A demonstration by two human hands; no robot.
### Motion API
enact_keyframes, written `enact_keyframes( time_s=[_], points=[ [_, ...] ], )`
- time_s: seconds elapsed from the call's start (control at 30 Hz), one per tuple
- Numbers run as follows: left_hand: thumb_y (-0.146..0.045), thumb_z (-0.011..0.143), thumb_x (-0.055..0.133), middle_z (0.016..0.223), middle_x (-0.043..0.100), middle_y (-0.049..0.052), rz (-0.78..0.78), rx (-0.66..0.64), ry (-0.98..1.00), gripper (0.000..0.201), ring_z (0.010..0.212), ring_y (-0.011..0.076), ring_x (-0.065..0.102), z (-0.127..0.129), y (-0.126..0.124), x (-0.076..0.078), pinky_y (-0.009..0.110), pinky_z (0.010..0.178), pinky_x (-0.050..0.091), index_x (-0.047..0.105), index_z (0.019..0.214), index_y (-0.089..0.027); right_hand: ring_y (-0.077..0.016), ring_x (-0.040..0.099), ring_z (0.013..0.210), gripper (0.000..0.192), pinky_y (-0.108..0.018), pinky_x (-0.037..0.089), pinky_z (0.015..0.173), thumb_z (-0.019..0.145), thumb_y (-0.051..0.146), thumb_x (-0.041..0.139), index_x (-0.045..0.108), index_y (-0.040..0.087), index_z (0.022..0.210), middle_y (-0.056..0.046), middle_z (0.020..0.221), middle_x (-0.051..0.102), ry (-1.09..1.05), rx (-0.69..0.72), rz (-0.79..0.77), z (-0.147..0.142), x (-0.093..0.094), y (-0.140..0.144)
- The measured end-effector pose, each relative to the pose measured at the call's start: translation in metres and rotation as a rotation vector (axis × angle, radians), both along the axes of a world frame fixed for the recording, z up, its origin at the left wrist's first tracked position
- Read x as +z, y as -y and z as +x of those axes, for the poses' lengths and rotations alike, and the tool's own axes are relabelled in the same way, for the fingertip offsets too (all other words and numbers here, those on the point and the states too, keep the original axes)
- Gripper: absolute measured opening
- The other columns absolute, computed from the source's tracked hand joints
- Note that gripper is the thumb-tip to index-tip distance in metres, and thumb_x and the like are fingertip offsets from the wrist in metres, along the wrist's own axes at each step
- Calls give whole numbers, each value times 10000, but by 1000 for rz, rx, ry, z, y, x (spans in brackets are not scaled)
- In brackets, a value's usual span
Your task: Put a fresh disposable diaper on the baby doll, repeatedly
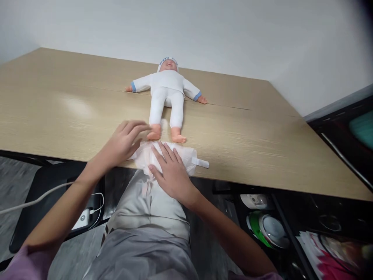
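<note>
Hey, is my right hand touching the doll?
No, your right hand lies spread on the diaper, apart from the doll.

bench: pale wood grain, white wall behind | lower left: black chair bearing white device; pale cable nearby | under bench, right: round green-and-white container, papers, pink item | right edge: dark-framed panel, teal patch

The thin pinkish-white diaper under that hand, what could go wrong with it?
The thin pinkish-white diaper lies at the front edge of the tan wooden table, so it might slip off if the right hand lifts. Its white side tab sticks out and could get snagged.
</note>
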State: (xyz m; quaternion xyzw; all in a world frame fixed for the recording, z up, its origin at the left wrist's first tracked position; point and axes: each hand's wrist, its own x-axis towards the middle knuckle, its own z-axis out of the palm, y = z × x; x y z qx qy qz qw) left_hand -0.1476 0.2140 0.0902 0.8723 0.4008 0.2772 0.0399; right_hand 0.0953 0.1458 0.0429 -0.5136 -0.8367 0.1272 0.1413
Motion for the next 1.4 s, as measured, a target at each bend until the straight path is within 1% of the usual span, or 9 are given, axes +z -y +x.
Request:
enact_keyframes(
  time_s=[0.07,0.17,0.33,0.5,0.6,0.83,1.07,1.23,1.4],
  points=[
    [-96,1077,534,1772,500,184,88,-98,-187,608,1598,391,505,16,-42,1,612,1283,441,570,1661,-261,-315,229,1792,672,-615,220,1465,1203,503,464,401,206,1802,-114,1902,273,-11,0,7,0,-2,-2],
    [-9,1006,569,1902,313,99,116,-308,-382,807,1732,391,341,42,-83,4,620,1364,335,501,1737,-344,-321,246,1787,662,-628,233,1461,1200,510,475,420,221,1794,-109,1893,303,-33,-2,18,0,-5,-2],
    [53,899,638,1833,472,12,70,-534,-433,835,1721,287,397,69,-116,3,482,1395,310,630,1610,-384,-318,265,1781,651,-635,246,1457,1195,507,488,428,251,1791,-101,1890,314,-60,1,39,0,-7,-1],
    [-158,1011,695,1549,752,65,103,-634,-240,292,1444,292,645,84,-134,-9,438,1243,423,792,1235,-318,-314,266,1781,676,-637,264,1451,1195,507,480,416,202,1794,-119,1895,287,-38,15,24,0,-4,-2],
    [-259,1060,645,1350,820,110,119,-633,-212,221,1300,312,672,89,-138,-6,451,1160,450,795,1219,-288,-313,270,1780,683,-639,255,1455,1190,515,496,421,203,1793,-116,1894,286,-30,9,11,1,-4,-11],
    [-333,1025,691,1300,800,116,-81,-645,26,331,1297,319,644,93,-154,47,440,1108,509,771,1333,-243,-294,206,1798,659,-635,196,1467,1212,504,423,363,251,1817,-88,1914,237,-17,59,-45,4,-4,-62],
    [-427,908,877,1299,785,107,-213,-644,184,463,1248,302,722,87,-174,99,410,1093,542,773,1302,-207,-319,274,1775,643,-610,213,1458,1211,454,397,402,188,1796,-128,1889,323,14,46,81,-9,-11,-128],
    [-445,900,880,1283,781,93,-242,-625,196,469,1306,317,706,81,-176,115,417,1134,542,762,1271,-184,-352,253,1776,718,-599,226,1445,1205,462,420,322,88,1810,-208,1884,299,52,45,130,-16,-18,-188],
    [-349,927,874,1296,776,40,-250,-700,216,394,1328,265,724,79,-180,118,366,1143,554,759,1260,-173,-380,301,1752,677,-579,263,1428,1194,487,447,472,60,1718,-233,1839,391,28,14,179,-16,-19,-252]
  ],
)
